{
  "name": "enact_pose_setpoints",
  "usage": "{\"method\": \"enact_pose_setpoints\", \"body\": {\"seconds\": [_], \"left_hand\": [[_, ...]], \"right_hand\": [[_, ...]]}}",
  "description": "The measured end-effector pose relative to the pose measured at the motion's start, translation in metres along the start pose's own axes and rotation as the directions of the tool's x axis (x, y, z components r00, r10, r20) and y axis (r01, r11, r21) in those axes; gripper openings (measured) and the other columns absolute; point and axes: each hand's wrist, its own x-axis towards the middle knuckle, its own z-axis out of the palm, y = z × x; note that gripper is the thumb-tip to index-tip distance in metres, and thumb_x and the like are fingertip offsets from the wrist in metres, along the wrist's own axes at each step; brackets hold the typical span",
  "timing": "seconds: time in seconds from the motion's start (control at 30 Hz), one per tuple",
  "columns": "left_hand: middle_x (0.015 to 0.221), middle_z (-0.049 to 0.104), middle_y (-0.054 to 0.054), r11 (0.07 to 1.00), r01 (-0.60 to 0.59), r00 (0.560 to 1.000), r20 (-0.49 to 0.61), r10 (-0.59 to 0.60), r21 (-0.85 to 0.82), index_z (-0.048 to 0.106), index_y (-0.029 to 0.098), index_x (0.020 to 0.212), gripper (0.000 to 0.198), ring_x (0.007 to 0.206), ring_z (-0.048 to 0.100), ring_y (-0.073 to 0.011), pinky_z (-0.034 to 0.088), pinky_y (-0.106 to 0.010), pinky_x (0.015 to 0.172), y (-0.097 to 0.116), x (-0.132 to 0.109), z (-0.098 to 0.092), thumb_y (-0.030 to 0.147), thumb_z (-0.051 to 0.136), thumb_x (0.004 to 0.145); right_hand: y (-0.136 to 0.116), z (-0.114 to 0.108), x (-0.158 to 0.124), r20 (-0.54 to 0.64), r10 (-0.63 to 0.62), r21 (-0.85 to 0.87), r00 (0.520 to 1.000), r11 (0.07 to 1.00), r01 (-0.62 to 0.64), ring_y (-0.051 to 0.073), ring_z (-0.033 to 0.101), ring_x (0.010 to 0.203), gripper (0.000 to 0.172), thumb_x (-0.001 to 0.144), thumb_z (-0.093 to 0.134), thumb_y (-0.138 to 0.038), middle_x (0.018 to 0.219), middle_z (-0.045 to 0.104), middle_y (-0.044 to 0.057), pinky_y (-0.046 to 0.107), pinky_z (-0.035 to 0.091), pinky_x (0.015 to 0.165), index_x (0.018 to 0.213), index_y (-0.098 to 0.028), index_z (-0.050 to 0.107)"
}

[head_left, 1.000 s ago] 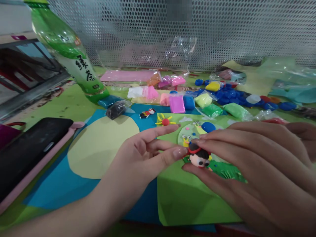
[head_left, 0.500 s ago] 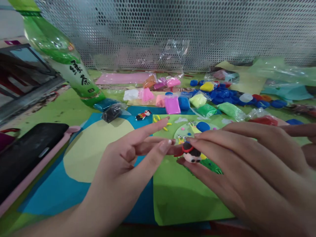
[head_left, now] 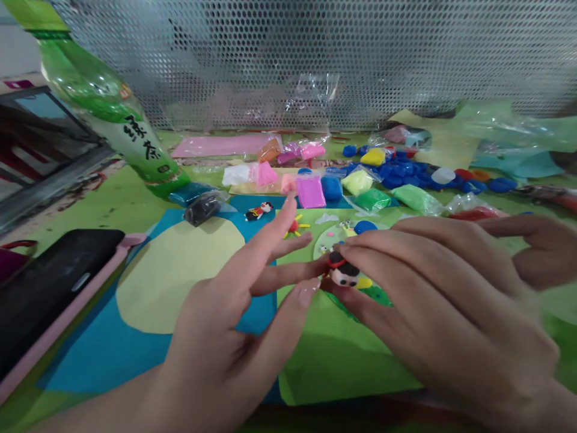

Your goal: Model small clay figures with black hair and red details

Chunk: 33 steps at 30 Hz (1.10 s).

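A small clay figure (head_left: 345, 275) with black hair, a red headband and a pale face with black eyes is held above the green card (head_left: 342, 367). My right hand (head_left: 455, 307) pinches it between thumb and fingertips from the right. At its left side, the thumb and a finger of my left hand (head_left: 238, 307) close on the figure's reddish part, while the other fingers stretch out. The figure's lower body is mostly hidden. Behind it, the card carries a round clay scene (head_left: 320, 243) with snail-like shapes, partly covered by my hands, and a red-and-yellow sun (head_left: 295, 225).
Another clay figure (head_left: 259, 211) lies on the blue card (head_left: 90, 349) beside a pale yellow oval (head_left: 180, 270). Bagged clay (head_left: 311, 191) and blue lids (head_left: 401, 171) line the back. A green tea bottle (head_left: 135, 132) and a black phone (head_left: 63, 276) are at left.
The clay figure has risen slightly and shifted a little left. My left index finger points more upward, uncovering the sun, and my left fingertips are nearer the figure.
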Motion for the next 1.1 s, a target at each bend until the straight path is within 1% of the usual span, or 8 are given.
{"method": "enact_pose_setpoints", "body": {"seconds": [0.13, 0.23, 0.33, 0.47, 0.6, 0.7, 0.8, 1.1], "left_hand": [[0.103, 0.077, 0.004, 0.978, 0.156, 0.986, -0.028, -0.162, -0.139, 0.045, 0.037, 0.140, 0.059, 0.101, 0.071, -0.0163, 0.050, -0.015, 0.091, -0.004, 0.004, -0.001, 0.040, 0.066, 0.086], [0.090, 0.078, 0.002, 0.917, 0.337, 0.941, 0.084, -0.327, -0.214, 0.045, 0.034, 0.140, 0.063, 0.094, 0.072, -0.0168, 0.055, -0.016, 0.080, -0.007, 0.009, -0.001, 0.045, 0.068, 0.083], [0.083, 0.076, 0.004, 0.885, 0.410, 0.910, 0.164, -0.381, -0.220, 0.048, 0.033, 0.137, 0.060, 0.085, 0.072, -0.0145, 0.055, -0.015, 0.068, -0.008, 0.011, 0.000, 0.045, 0.068, 0.082], [0.083, 0.075, 0.005, 0.860, 0.458, 0.885, 0.205, -0.418, -0.224, 0.048, 0.035, 0.135, 0.065, 0.080, 0.071, -0.0128, 0.054, -0.016, 0.069, -0.006, 0.012, -0.001, 0.046, 0.073, 0.076], [0.078, 0.074, 0.006, 0.853, 0.463, 0.881, 0.232, -0.413, -0.240, 0.051, 0.031, 0.129, 0.067, 0.080, 0.072, -0.0123, 0.056, -0.016, 0.074, -0.008, 0.016, -0.002, 0.041, 0.081, 0.070], [0.077, 0.075, 0.003, 0.861, 0.458, 0.875, 0.284, -0.392, -0.221, 0.055, 0.023, 0.123, 0.058, 0.084, 0.072, -0.0144, 0.057, -0.017, 0.076, -0.010, 0.022, -0.004, 0.040, 0.079, 0.073], [0.079, 0.076, 0.000, 0.872, 0.442, 0.877, 0.305, -0.372, -0.208, 0.051, 0.020, 0.128, 0.062, 0.086, 0.073, -0.0162, 0.058, -0.019, 0.076, -0.013, 0.024, -0.006, 0.042, 0.076, 0.076], [0.079, 0.076, 0.005, 0.886, 0.390, 0.918, 0.181, -0.353, -0.250, 0.063, 0.033, 0.117, 0.037, 0.076, 0.070, -0.0065, 0.053, -0.008, 0.072, -0.014, 0.017, -0.007, 0.047, 0.067, 0.084]], "right_hand": [[0.001, 0.007, 0.000, 0.018, 0.054, 0.051, 0.998, 0.997, -0.055, 0.029, 0.068, 0.088, 0.007, 0.092, 0.061, -0.021, 0.093, 0.076, 0.008, 0.053, 0.053, 0.080, 0.094, -0.016, 0.064], [0.002, 0.011, 0.003, 0.026, 0.082, 0.092, 0.996, 0.992, -0.084, 0.026, 0.069, 0.085, 0.008, 0.091, 0.064, -0.024, 0.091, 0.075, 0.007, 0.047, 0.054, 0.078, 0.090, -0.016, 0.065], [0.003, 0.012, 0.004, 0.028, 0.071, 0.097, 0.997, 0.993, -0.073, 0.022, 0.070, 0.082, 0.009, 0.089, 0.067, -0.025, 0.089, 0.075, 0.003, 0.042, 0.050, 0.078, 0.090, -0.016, 0.065], [0.003, 0.013, 0.003, 0.039, 0.056, 0.133, 0.998, 0.989, -0.061, 0.019, 0.068, 0.073, 0.013, 0.090, 0.067, -0.028, 0.084, 0.074, 0.000, 0.041, 0.041, 0.080, 0.087, -0.016, 0.066], [0.005, 0.014, 0.002, 0.040, 0.077, 0.240, 0.996, 0.967, -0.085, 0.017, 0.064, 0.076, 0.015, 0.090, 0.066, -0.031, 0.086, 0.072, 0.002, 0.036, 0.040, 0.077, 0.091, -0.016, 0.065], [0.007, 0.013, 0.001, 0.079, 0.122, 0.322, 0.989, 0.936, -0.141, 0.017, 0.063, 0.083, 0.016, 0.089, 0.068, -0.032, 0.091, 0.072, 0.001, 0.033, 0.040, 0.079, 0.095, -0.017, 0.064], [0.008, 0.011, 0.000, 0.095, 0.151, 0.361, 0.984, 0.916, -0.175, 0.016, 0.064, 0.084, 0.018, 0.088, 0.070, -0.033, 0.092, 0.072, 0.000, 0.031, 0.040, 0.081, 0.097, -0.018, 0.064], [0.008, 0.009, -0.001, 0.071, 0.171, 0.365, 0.983, 0.912, -0.186, 0.016, 0.062, 0.090, 0.021, 0.088, 0.069, -0.028, 0.098, 0.072, 0.001, 0.030, 0.042, 0.083, 0.103, -0.016, 0.064]]}}
